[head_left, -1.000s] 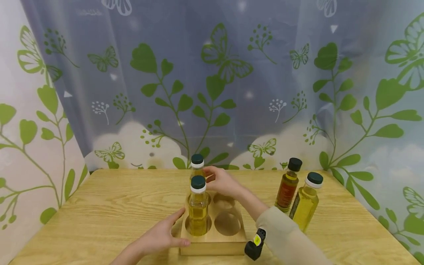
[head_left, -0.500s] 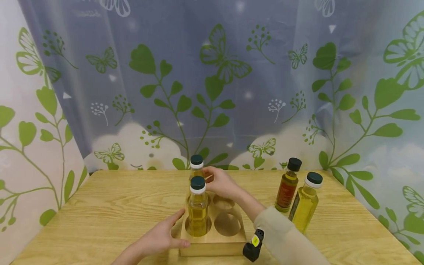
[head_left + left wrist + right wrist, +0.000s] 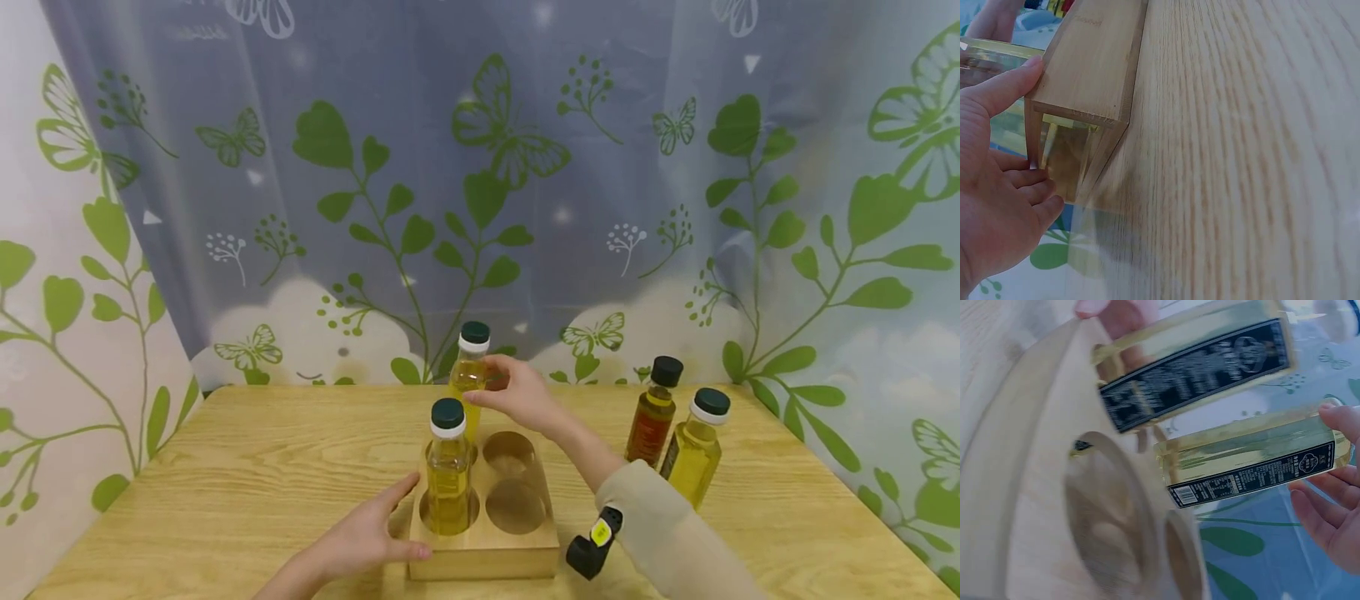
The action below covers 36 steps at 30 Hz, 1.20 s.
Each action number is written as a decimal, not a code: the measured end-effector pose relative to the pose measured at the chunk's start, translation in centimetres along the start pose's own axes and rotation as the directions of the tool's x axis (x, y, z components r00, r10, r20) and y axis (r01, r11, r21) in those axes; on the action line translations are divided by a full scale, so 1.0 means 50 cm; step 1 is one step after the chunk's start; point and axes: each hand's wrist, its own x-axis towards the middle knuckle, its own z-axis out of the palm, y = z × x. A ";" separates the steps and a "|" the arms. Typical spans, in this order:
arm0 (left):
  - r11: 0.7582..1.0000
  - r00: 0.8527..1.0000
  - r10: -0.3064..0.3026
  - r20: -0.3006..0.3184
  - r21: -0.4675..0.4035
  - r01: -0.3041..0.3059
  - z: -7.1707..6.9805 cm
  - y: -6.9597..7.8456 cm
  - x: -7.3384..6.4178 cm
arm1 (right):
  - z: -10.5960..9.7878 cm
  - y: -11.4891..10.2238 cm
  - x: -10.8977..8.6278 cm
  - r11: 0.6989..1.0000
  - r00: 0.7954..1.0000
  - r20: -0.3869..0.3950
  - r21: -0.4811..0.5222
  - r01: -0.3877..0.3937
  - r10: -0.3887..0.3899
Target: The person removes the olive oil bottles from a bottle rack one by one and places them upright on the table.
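Observation:
My right hand (image 3: pixel 517 396) pinches a square glass bottle of yellow oil (image 3: pixel 469 368) with a dark green cap, fingers at its upper body. It leans slightly right over the rear left hole of a wooden bottle rack (image 3: pixel 487 565). In the right wrist view the lifted bottle (image 3: pixel 1247 450) shows a black label, its base close to the rack's top. Another oil bottle (image 3: pixel 448 492) stands upright in the front left hole. My left hand (image 3: pixel 360 533) touches the rack's left front corner; in the left wrist view its thumb (image 3: pixel 1032 65) lies at the rack's edge, fingers loosely extended.
To the right on the wooden table (image 3: pixel 300 433) stand a dark-capped bottle with a red label (image 3: pixel 647 429) and another green-capped oil bottle (image 3: pixel 693 462), partly behind my right sleeve (image 3: pixel 667 525). The rack's two right holes hold no bottles. A patterned curtain (image 3: pixel 390 208) hangs behind.
My right hand has moved up and slightly right, raising the rear oil bottle from its hole and tilting it. My left hand has stayed at the rack's corner.

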 end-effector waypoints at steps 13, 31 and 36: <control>1.000 1.000 0.013 -0.002 0.012 -0.013 -0.001 0.001 -0.002 | -0.104 -0.007 -0.020 0.999 0.998 -0.047 -0.022 -0.037 0.036; 0.999 1.000 0.022 -0.007 0.034 -0.021 -0.003 0.004 -0.002 | -0.208 0.029 -0.065 0.989 0.986 -0.125 -0.081 -0.125 0.115; 0.999 1.000 0.031 -0.004 0.033 -0.031 -0.002 0.005 -0.005 | -0.213 0.048 -0.074 0.986 0.983 -0.135 -0.092 -0.136 0.123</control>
